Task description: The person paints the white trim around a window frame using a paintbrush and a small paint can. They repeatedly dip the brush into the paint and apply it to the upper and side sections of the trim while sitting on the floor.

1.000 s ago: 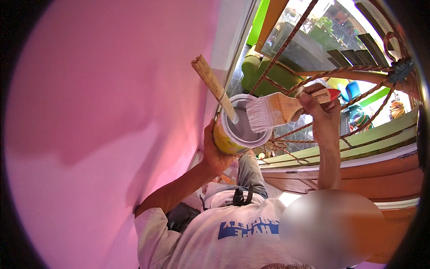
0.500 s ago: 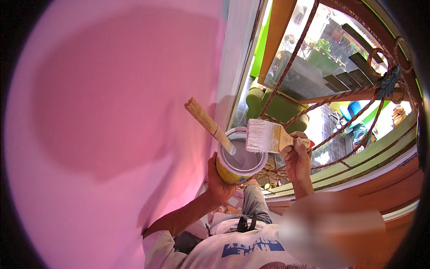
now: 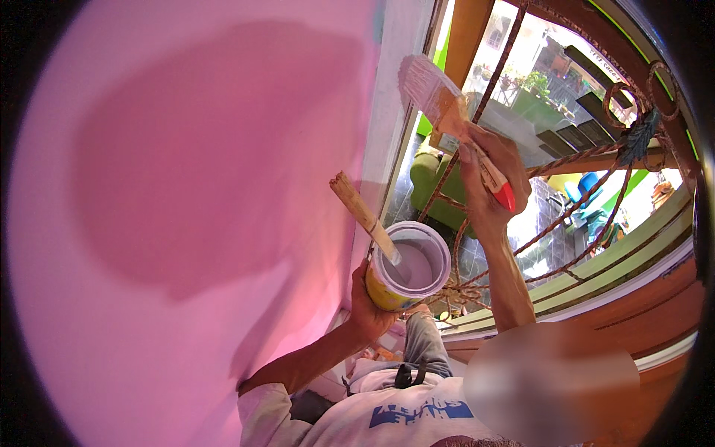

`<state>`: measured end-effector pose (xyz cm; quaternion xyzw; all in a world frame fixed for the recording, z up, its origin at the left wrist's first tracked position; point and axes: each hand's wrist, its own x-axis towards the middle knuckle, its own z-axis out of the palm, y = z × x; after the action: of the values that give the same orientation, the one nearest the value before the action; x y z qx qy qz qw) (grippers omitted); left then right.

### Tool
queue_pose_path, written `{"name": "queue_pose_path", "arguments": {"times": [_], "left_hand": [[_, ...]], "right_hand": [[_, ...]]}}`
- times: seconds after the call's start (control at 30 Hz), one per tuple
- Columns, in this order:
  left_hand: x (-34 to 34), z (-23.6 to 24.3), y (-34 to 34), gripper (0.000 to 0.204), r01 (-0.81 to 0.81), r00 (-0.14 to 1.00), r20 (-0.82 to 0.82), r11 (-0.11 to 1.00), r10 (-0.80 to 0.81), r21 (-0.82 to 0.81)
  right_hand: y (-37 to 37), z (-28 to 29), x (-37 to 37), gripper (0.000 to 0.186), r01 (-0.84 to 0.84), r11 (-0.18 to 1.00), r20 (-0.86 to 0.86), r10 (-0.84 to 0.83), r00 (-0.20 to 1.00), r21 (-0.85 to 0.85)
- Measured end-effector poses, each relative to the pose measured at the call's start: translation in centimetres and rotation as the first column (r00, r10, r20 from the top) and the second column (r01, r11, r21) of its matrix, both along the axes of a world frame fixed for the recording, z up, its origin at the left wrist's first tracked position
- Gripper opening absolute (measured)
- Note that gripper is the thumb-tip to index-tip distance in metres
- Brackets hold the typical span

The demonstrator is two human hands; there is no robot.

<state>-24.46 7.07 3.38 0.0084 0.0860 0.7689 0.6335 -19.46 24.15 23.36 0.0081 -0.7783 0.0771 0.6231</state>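
My left hand (image 3: pixel 368 304) is closed around the side of a yellow paint can (image 3: pixel 387 295), holding it below chest height beside the pink wall. Pale paint (image 3: pixel 426 267) lies inside, and a flat wooden stick (image 3: pixel 360 207) leans out over the can's left rim. Up and to the right, my right hand (image 3: pixel 494 173) grips a wide paintbrush (image 3: pixel 451 112) by its wooden, red-tipped handle. Whitish paint coats the bristles, which are at the white window frame (image 3: pixel 398 82); they appear to touch it.
The pink wall (image 3: pixel 201 164) fills the left side and carries a large shadow. On the right, twisted metal window bars (image 3: pixel 506 63) cross the opening, close to my right hand and forearm. Beyond them are a green chair (image 3: pixel 447 201) and an outdoor area. Brown wooden panelling (image 3: pixel 640 313) stands at lower right.
My right hand has lifted the paintbrush from over the can up to the window frame, turning the bristles up-left. The can in my left hand has shifted slightly right and down.
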Motion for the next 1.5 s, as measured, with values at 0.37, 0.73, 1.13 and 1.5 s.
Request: {"name": "queue_pose_path", "arguments": {"times": [0.37,0.73,1.13,1.5], "left_hand": [[-0.4,-0.9,0.2,0.070,0.004,1.000,0.018,0.999,-0.005,0.048],[-0.7,-0.2,-0.1,0.074,0.003,1.000,-0.008,1.000,-0.003,0.021],[-0.5,0.0,0.4,0.072,-0.009,1.000,-0.014,1.000,0.009,-0.017],[-0.5,-1.9,0.5,0.070,0.000,1.000,-0.001,1.000,0.000,0.024]], "right_hand": [[0.1,-2.6,0.5,0.022,-0.114,0.984,0.147,0.134,0.980,-0.137],[1.3,8.1,-3.2,0.021,-0.126,0.980,-0.160,0.150,0.976,0.151],[1.0,1.8,0.0,0.029,-0.154,0.988,0.142,0.154,0.978,-0.011],[1.9,13.3,-4.0,0.017,-0.162,0.948,-0.259,0.235,0.937,0.273]]}}
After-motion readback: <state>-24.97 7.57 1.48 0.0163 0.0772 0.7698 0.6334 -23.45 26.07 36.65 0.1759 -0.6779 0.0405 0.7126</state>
